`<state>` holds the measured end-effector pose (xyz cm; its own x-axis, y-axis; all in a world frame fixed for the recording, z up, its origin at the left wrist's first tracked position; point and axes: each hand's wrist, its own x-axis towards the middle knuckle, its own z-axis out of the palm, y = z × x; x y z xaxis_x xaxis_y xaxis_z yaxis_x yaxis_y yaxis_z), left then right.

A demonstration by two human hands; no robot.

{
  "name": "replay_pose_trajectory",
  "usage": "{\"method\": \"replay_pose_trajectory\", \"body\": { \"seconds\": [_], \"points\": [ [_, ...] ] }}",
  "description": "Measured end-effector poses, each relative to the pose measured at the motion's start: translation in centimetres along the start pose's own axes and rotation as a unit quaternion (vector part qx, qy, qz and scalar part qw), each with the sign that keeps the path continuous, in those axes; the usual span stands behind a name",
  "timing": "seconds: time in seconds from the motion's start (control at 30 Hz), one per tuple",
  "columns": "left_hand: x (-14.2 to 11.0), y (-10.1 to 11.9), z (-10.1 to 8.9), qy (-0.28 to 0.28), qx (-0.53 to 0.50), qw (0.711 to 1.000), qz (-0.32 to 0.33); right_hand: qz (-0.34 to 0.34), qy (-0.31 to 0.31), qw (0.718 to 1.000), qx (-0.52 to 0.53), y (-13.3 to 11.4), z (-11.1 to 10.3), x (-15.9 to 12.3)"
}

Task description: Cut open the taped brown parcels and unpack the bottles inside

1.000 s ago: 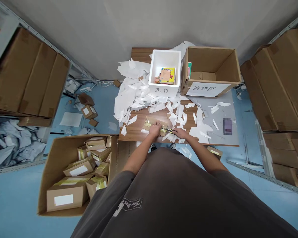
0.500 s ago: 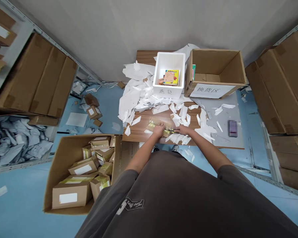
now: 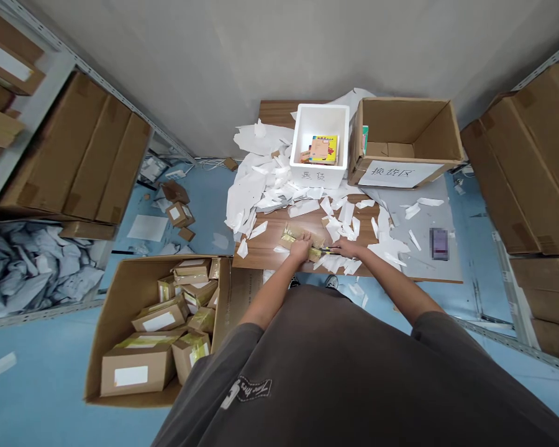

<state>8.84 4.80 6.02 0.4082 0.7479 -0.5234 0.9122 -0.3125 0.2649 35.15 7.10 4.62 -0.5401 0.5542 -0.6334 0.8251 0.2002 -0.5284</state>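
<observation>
Camera view has shifted, setting the table point(image 3: 261, 251) slightly further right and lower than one second ago. Parcel point(image 3: 287, 237) lies on the table's near side, among paper scraps point(image 3: 347, 214); the left hand point(image 3: 300, 247) rests on it, finger closure indeterminable. Right hand point(image 3: 347, 248) grips a tool point(image 3: 327, 250) at the parcel's right end.

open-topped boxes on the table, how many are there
2: a white box toward the back of the table, and a larger cardboard box just to its right. No others are visible.
</observation>
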Motion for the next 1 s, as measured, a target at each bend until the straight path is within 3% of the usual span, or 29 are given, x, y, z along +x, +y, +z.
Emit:
{"method": "replay_pose_trajectory", "body": {
  "seconds": [0.13,0.37,0.53,0.7,0.9,1.0],
  "points": [
    [0.5,-0.1,-0.1,-0.012,-0.001,1.000,0.005,0.011,0.000,1.000,-0.028,-0.3,0.1,-0.3],
    [0.8,-0.4,-0.3,-0.004,0.014,0.999,0.034,0.043,0.010,0.982,-0.182,-2.1,-1.5,0.9],
    [0.7,-1.0,0.0,0.010,0.023,0.998,0.059,0.003,0.020,0.972,-0.233,-2.9,-2.9,1.5],
    [0.7,-1.7,0.5,0.012,0.028,0.996,0.080,-0.028,-0.011,0.971,-0.239,-3.6,-2.6,2.3],
    [0.4,-1.9,0.9,0.030,0.004,0.998,0.057,-0.006,-0.059,0.963,-0.264,0.0,-1.3,-0.8],
    [0.6,-1.6,0.6,0.040,-0.006,0.998,0.038,0.035,-0.034,0.969,-0.241,2.0,-0.8,-2.9]
  ]
}}
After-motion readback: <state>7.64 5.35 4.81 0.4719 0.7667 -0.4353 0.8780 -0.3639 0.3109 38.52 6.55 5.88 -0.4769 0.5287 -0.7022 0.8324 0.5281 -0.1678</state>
